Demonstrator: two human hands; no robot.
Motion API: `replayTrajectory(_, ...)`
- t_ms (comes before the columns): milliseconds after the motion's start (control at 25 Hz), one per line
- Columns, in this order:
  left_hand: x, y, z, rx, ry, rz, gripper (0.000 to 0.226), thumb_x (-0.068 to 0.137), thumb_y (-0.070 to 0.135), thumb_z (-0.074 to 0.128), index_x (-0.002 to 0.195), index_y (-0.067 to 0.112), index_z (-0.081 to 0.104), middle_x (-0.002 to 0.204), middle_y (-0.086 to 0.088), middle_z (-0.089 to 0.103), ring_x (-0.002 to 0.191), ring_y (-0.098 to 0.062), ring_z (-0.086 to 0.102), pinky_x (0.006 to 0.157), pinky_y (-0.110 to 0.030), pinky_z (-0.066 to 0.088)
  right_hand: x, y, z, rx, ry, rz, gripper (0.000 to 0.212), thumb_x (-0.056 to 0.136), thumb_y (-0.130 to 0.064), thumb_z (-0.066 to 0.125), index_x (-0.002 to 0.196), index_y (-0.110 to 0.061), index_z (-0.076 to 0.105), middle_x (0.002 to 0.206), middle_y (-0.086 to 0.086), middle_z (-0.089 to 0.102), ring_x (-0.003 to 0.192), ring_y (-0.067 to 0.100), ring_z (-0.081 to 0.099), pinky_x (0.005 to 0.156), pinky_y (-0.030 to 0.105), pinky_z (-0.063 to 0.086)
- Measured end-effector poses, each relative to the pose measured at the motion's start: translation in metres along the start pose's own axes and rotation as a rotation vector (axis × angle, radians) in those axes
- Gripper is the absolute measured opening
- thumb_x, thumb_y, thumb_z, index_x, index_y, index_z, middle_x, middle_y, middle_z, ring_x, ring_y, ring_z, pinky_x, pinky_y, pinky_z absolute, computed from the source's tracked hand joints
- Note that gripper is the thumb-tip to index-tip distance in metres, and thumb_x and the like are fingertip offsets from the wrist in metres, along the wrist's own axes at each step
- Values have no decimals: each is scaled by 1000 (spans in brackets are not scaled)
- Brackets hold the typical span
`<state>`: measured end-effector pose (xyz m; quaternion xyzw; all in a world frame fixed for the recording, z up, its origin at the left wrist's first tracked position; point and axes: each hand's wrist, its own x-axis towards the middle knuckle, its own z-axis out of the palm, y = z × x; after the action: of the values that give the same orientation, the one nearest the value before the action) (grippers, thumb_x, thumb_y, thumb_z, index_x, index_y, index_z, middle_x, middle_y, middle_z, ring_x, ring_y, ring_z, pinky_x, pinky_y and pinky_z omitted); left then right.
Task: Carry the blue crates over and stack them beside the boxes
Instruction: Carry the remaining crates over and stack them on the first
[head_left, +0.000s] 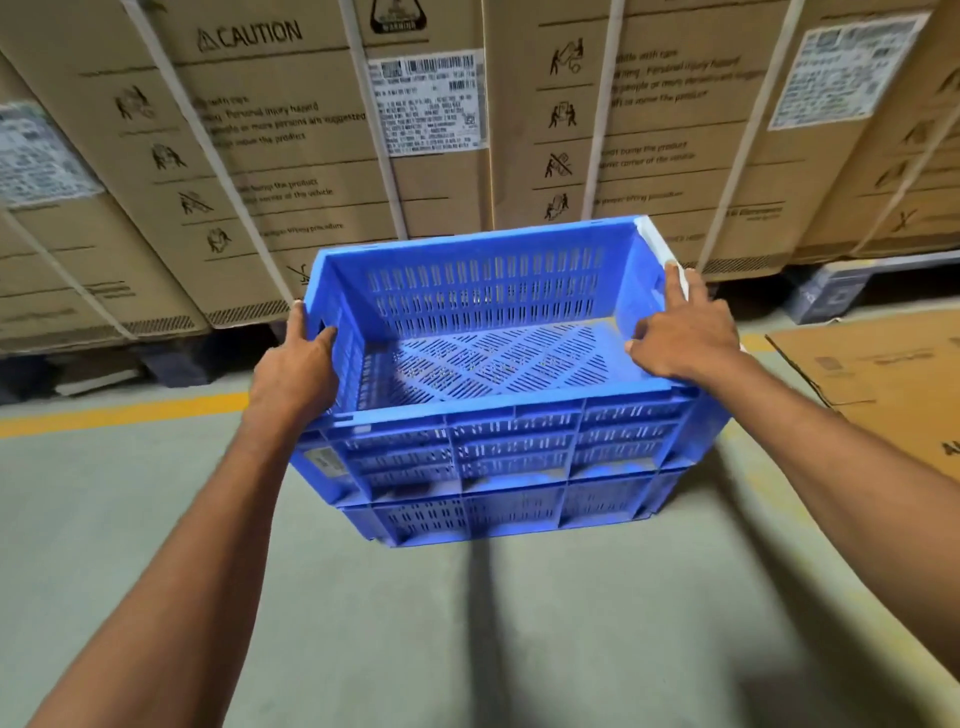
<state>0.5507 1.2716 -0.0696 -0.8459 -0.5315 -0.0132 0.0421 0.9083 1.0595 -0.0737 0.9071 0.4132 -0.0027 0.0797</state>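
Crates are what we are handling: two blue ones, and we are gripping the upper crate (488, 332) at its two short ends. Our left hand (298, 364) is closing around the left end wall, thumb curling in through the handle slot, the other fingers hidden on the outside. Our right hand (680, 332) is resting on the right end rim, forefinger pointing up along the edge and thumb lying on the inner lip; we cannot tell how firmly it is clasping, since its remaining fingers are out of sight behind the wall.

Both arms are reaching forward about equally, so neither hand is nearer than the other. The crate is lying straight ahead of us, its long axis running left to right across our view, tilting slightly so the right end is sitting a little further away.

It is empty, with slotted walls and floor. It is sitting on the lower crate (514, 514), which is standing on the grey floor (156, 519). The two are looking roughly aligned, though whether the upper one is fully seated we cannot tell.

Just beyond the pair, a row of tall strapped cardboard boxes (291, 171) is standing on pallets. A yellow line (119, 413) is running along the floor on the left, and a flattened sheet of cardboard (883, 379) is lying on the right.

We are judging that the stacking is at its settling stage, with release of both ends coming next.
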Motion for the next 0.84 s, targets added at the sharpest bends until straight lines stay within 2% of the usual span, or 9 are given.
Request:
replayTrajectory(120,1,2,-1,68,-16,4,58,94,16,50,149,26,40,166,-12,2,93,-49,64,76,-46,52,5,2,3,-5,8,3,41,86,-51,45,115,-35,68,162,7,-18,148,32,-11,108,51,24)
replayTrajectory(280,2,3,4,78,16,24,55,90,13,53,144,21,46,165,-16,6,93,-48,64,70,-46,49,7,0,8,-9,36,4,42,86,-52,45,114,-30,69,162,8,-15,148,33,-9,107,50,25)
replayTrajectory(320,3,2,4,68,18,15,54,88,11,55,142,19,48,164,-17,9,101,-47,61,74,-48,48,6,0,6,22,46,-1,43,87,-53,46,115,-29,69,163,9,-12,148,33,-8,108,50,24)
replayTrajectory(400,1,1,-2,41,73,3,49,87,15,60,135,16,54,161,-16,22,126,-43,46,94,-56,43,-3,0,-8,127,67,-30,42,89,-52,49,120,-28,66,163,12,-2,149,31,-4,114,49,18)
replayTrajectory(480,-12,12,-16,15,142,55,41,86,23,64,127,15,61,155,-14,37,138,-38,34,105,-57,35,-18,3,-26,255,129,-63,40,91,-46,53,123,-24,63,162,14,12,150,29,4,119,48,14)
replayTrajectory(600,-57,60,-69,-136,117,166,45,88,26,62,132,17,58,148,-7,50,140,-34,37,107,-53,35,-66,11,-71,447,143,-62,34,91,-39,57,120,-21,62,155,11,33,146,28,20,116,44,23)
replayTrajectory(720,-124,109,-141,-261,11,287,48,94,30,59,141,22,51,144,1,54,140,-29,41,106,-47,38,-131,26,-123,557,92,-81,27,86,-32,63,112,-23,67,141,6,53,138,27,35,111,42,33)
replayTrajectory(840,-185,135,-218,-324,-121,360,51,95,35,58,144,22,49,141,1,57,139,-27,43,105,-46,40,-206,54,-175,600,40,-22,24,81,-26,65,105,-25,70,126,1,63,126,27,47,104,39,41)
